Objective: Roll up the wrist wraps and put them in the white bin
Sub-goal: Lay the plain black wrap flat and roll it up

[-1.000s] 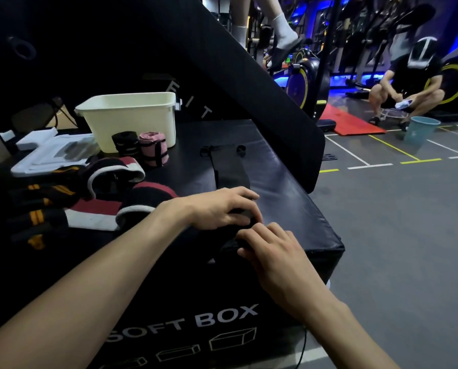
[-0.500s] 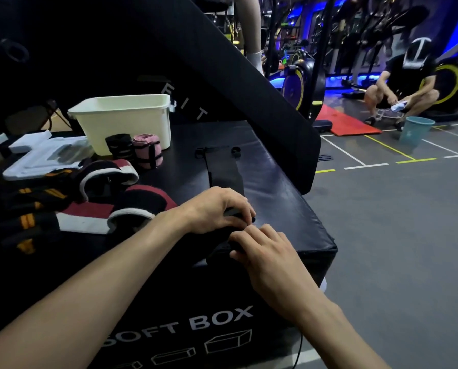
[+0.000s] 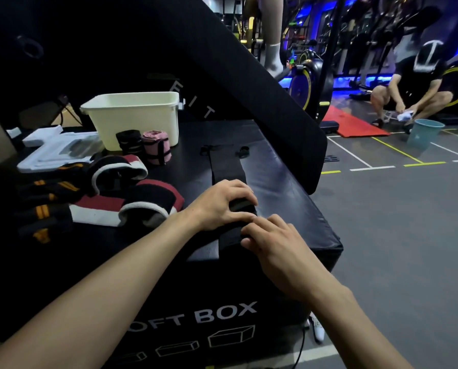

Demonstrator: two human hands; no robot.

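Near the middle of the frame, left hand (image 3: 222, 203) and right hand (image 3: 273, 243) curl their fingers around the black wrap (image 3: 229, 171), to roll it tight.

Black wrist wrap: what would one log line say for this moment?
step: rolling | black wrist wrap part rolled | left hand grips roll | right hand pinches roll | white bin awaits

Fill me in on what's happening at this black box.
A person is rolling up a black wrist wrap laid out flat on the soft box. The left hand holds the started roll while the right hand works at the near end of the strap. Two finished rolls, a black roll and a pink roll, stand in front of the white bin, not inside it. More unrolled wraps lie to the left.
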